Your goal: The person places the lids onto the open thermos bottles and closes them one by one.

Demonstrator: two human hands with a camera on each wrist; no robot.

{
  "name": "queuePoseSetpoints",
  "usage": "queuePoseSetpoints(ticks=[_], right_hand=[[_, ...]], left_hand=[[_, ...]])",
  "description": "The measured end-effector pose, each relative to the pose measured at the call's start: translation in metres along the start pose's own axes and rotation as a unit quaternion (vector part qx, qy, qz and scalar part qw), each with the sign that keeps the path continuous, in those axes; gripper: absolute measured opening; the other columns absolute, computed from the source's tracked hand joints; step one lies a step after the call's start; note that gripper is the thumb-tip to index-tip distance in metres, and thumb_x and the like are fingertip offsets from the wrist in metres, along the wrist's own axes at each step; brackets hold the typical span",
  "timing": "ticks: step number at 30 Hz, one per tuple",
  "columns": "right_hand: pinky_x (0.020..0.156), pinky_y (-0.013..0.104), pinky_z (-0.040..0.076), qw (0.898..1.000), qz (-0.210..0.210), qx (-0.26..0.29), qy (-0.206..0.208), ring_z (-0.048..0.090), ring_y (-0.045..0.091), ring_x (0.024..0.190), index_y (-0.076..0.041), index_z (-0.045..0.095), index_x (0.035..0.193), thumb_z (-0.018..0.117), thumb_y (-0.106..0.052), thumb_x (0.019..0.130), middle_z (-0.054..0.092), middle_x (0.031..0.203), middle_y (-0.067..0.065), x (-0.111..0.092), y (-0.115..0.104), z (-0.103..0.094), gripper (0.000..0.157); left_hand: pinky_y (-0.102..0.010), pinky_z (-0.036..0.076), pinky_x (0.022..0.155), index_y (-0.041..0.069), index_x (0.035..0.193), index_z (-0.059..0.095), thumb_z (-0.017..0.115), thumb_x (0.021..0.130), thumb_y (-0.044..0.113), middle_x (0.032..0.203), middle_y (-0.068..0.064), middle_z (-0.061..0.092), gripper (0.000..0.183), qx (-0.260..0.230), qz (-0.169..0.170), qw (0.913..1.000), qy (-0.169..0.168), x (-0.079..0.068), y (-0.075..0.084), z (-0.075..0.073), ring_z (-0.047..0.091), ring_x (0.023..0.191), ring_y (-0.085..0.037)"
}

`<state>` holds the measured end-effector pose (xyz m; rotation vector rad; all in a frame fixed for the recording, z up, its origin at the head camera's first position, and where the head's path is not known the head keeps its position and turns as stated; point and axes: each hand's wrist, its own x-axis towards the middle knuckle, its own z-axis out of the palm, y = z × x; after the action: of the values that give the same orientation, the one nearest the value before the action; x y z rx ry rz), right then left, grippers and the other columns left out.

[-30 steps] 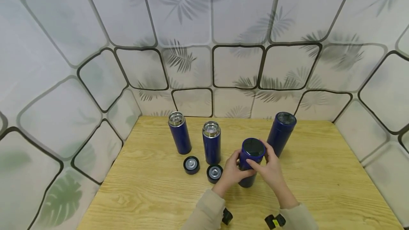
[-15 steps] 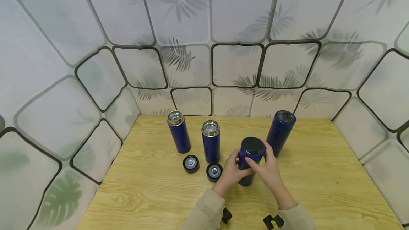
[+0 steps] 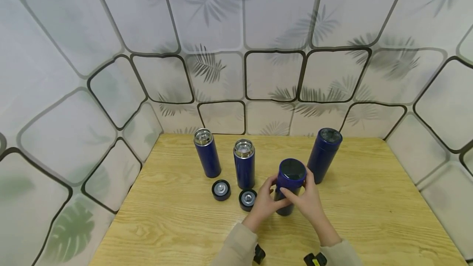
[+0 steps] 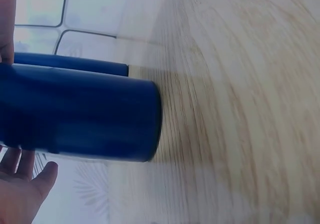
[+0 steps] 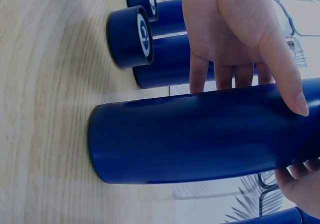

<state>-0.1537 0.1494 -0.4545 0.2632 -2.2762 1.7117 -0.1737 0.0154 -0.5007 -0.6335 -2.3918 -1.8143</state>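
A dark blue thermos bottle (image 3: pixel 291 182) with a black-topped lid stands upright on the table between both hands. My left hand (image 3: pixel 265 202) grips its body from the left, thumb across the near side. From the right, my right hand (image 3: pixel 309 201) holds it a little below the lid, fingers behind and thumb in front. In the right wrist view the left hand (image 5: pixel 232 27) lies along the bottle (image 5: pixel 185 139), while only fingers and part of the right hand (image 5: pixel 302 186) show. The left wrist view shows the bottle's base (image 4: pixel 135 119) at the tabletop.
Two uncapped blue bottles, one farther left (image 3: pixel 208 155) and one nearer (image 3: pixel 244 167), stand with steel mouths showing. Their lids (image 3: pixel 221 190), (image 3: pixel 247 199) lie upside down in front. Another capped bottle (image 3: pixel 323 155) stands behind right. Patterned curtain walls (image 3: pixel 273 77) surround the wooden table (image 3: pixel 166 225).
My right hand has slid slightly down the bottle, from around the lid to just below it. The left hand has shifted a little; the bottle stays where it was.
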Motion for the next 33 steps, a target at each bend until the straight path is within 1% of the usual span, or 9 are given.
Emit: queuePoseSetpoints(ticks=[2, 4, 6, 11, 16, 19, 21, 25, 33], right_hand=[[0.09, 0.051, 0.028, 1.0, 0.003, -0.003, 0.002, 0.032, 0.035, 0.116, 0.008, 0.021, 0.132, 0.071, 0.004, 0.07, 0.03, 0.13, 0.027, 0.0, 0.001, 0.0, 0.079], [0.089, 0.051, 0.029, 1.0, 0.002, -0.01, 0.001, 0.034, 0.033, 0.116, 0.006, 0.023, 0.132, 0.072, 0.0, 0.07, 0.032, 0.129, 0.025, 0.002, 0.011, 0.0, 0.079], [0.09, 0.052, 0.03, 1.0, 0.001, -0.014, 0.001, 0.036, 0.032, 0.115, 0.003, 0.025, 0.131, 0.073, -0.003, 0.07, 0.034, 0.128, 0.022, 0.004, 0.019, -0.001, 0.078], [0.088, 0.051, 0.032, 1.0, -0.002, -0.024, 0.005, 0.04, 0.032, 0.111, 0.004, 0.029, 0.127, 0.075, -0.006, 0.069, 0.038, 0.124, 0.021, 0.006, 0.021, -0.002, 0.075], [0.088, 0.05, 0.033, 0.999, 0.011, -0.031, 0.012, 0.043, 0.033, 0.108, 0.003, 0.031, 0.127, 0.076, -0.008, 0.068, 0.041, 0.122, 0.021, 0.007, 0.021, -0.002, 0.075], [0.088, 0.049, 0.033, 0.999, 0.016, -0.038, 0.018, 0.045, 0.033, 0.107, 0.003, 0.031, 0.127, 0.077, -0.008, 0.067, 0.043, 0.122, 0.021, 0.011, 0.022, -0.002, 0.076], [0.088, 0.049, 0.034, 0.999, 0.017, -0.036, 0.021, 0.046, 0.034, 0.106, 0.003, 0.032, 0.126, 0.077, -0.008, 0.067, 0.044, 0.121, 0.021, 0.015, 0.023, -0.001, 0.075], [0.09, 0.049, 0.033, 0.999, 0.018, -0.035, 0.026, 0.046, 0.035, 0.106, 0.002, 0.032, 0.126, 0.077, -0.009, 0.067, 0.044, 0.12, 0.021, 0.026, 0.027, -0.002, 0.075], [0.091, 0.049, 0.033, 0.998, 0.033, -0.046, 0.029, 0.043, 0.036, 0.11, 0.001, 0.032, 0.126, 0.077, -0.018, 0.069, 0.044, 0.121, 0.02, 0.053, 0.038, -0.004, 0.074]], left_hand=[[-0.042, 0.038, 0.086, 0.01, 0.127, 0.042, 0.073, 0.073, 0.023, 0.122, -0.003, 0.049, 0.063, 0.0, -0.012, 0.9999, -0.003, 0.0, -0.01, 0.001, 0.046, 0.109, -0.017], [-0.04, 0.037, 0.087, 0.014, 0.127, 0.043, 0.073, 0.073, 0.028, 0.122, 0.001, 0.049, 0.063, 0.0, -0.025, 0.9997, -0.005, 0.0, -0.022, 0.003, 0.045, 0.109, -0.014], [-0.041, 0.037, 0.087, 0.013, 0.126, 0.044, 0.072, 0.074, 0.029, 0.121, 0.001, 0.049, 0.062, -0.003, -0.038, 0.9993, -0.006, -0.002, -0.022, 0.001, 0.045, 0.11, -0.014], [-0.046, 0.037, 0.086, 0.01, 0.124, 0.045, 0.071, 0.075, 0.026, 0.119, -0.003, 0.051, 0.058, 0.001, -0.038, 0.9992, -0.009, -0.005, -0.025, -0.002, 0.047, 0.109, -0.018], [-0.043, 0.039, 0.085, 0.007, 0.119, 0.049, 0.071, 0.076, 0.023, 0.117, -0.005, 0.053, 0.051, 0.022, -0.024, 0.9994, -0.006, -0.006, -0.028, -0.003, 0.048, 0.108, -0.019], [-0.04, 0.039, 0.085, 0.005, 0.119, 0.049, 0.07, 0.077, 0.021, 0.117, -0.006, 0.053, 0.049, 0.031, -0.027, 0.9991, -0.006, -0.008, -0.03, -0.004, 0.047, 0.109, -0.02], [-0.039, 0.039, 0.086, 0.003, 0.12, 0.048, 0.069, 0.078, 0.02, 0.118, -0.008, 0.052, 0.05, 0.028, -0.035, 0.999, -0.006, -0.009, -0.029, -0.006, 0.047, 0.11, -0.022], [-0.041, 0.038, 0.087, -0.001, 0.12, 0.047, 0.067, 0.079, 0.018, 0.118, -0.012, 0.051, 0.05, 0.026, -0.039, 0.9989, -0.006, -0.01, -0.03, -0.01, 0.046, 0.11, -0.025], [-0.04, 0.038, 0.088, -0.003, 0.118, 0.048, 0.067, 0.08, 0.022, 0.116, -0.011, 0.052, 0.049, 0.033, -0.046, 0.9984, -0.002, -0.012, -0.032, -0.016, 0.047, 0.108, -0.024]])
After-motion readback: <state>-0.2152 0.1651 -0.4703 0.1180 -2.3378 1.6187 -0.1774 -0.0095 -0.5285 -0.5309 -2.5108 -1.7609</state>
